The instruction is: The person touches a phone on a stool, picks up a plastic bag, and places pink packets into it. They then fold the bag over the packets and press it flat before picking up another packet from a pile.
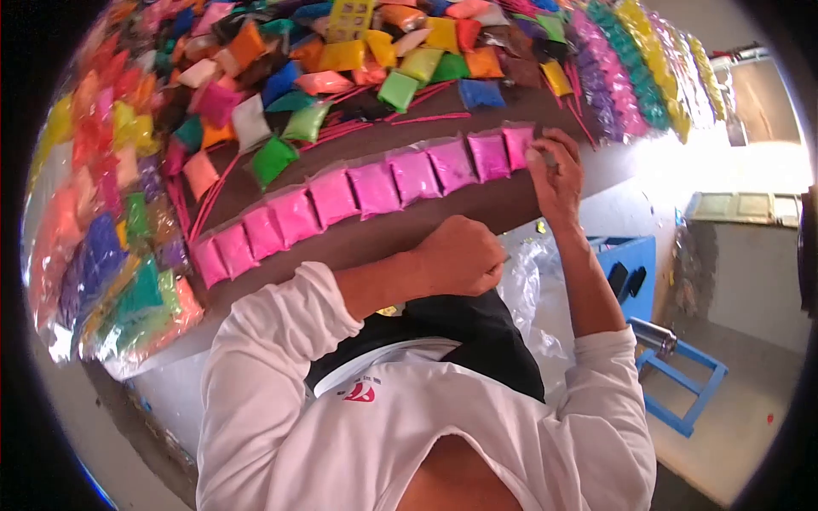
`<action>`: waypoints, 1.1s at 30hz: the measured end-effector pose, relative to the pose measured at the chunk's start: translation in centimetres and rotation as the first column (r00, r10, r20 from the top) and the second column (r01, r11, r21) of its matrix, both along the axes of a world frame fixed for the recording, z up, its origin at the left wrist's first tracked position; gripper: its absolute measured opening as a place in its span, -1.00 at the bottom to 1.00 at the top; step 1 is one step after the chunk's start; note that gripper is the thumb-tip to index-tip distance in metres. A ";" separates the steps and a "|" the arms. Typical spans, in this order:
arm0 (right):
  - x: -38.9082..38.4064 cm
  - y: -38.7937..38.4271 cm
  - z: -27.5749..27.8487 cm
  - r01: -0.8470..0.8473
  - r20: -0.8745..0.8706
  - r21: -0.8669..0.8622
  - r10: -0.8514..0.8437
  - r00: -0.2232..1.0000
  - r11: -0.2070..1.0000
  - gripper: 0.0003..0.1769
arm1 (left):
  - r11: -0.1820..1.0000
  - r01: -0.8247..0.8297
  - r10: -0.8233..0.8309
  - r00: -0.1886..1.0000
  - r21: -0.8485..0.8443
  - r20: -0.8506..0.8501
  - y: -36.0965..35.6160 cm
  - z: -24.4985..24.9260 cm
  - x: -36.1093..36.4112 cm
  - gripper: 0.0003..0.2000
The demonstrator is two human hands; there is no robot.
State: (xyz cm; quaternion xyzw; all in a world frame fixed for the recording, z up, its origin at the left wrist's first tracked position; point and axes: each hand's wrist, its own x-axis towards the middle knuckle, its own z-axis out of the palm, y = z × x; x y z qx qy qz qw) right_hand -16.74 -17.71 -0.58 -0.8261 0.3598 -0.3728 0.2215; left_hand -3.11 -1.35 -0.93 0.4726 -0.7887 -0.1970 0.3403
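Looks mostly done to me: the row of pink packets (pixel 375 192) already runs across the desk (pixel 366 238), right hand (pixel 555 175) fingers pinched together at its far end, left hand (pixel 460 255) curled shut near the edge, loose coloured packets (pixel 341 60) still heaped beyond.

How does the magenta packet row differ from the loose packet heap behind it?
The magenta packet row is one colour; the loose packet heap mixes orange, yellow, green, blue. The row lies in a single side-by-side line; the heap is jumbled and overlapping. The right hand rests at the row's end; no hand touches the heap. Both are small filled pouches on the brown table.
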 end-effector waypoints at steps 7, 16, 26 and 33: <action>1.9 1.5 0.6 0.041 -0.124 -0.330 -0.087 0.988 0.943 -0.64 | 0.999 -0.037 0.036 0.997 -0.008 -0.064 0.2 -0.2 0.3 -0.83; 3.6 2.7 0.3 -0.033 -0.190 -0.288 -0.023 0.981 0.957 -0.69 | 1.000 -0.011 0.012 0.997 0.008 -0.079 0.4 -0.1 0.7 -0.86; 9.1 7.0 5.9 -0.296 -0.197 0.200 0.334 0.922 0.934 -0.75 | 0.999 -0.029 0.029 0.999 -0.022 0.014 0.6 -0.3 0.5 -0.84; 10.5 7.1 4.4 -0.403 -0.367 0.158 0.433 0.824 0.901 -0.69 | 0.992 -0.056 0.056 0.998 -0.112 -0.008 0.6 -0.9 0.3 -0.84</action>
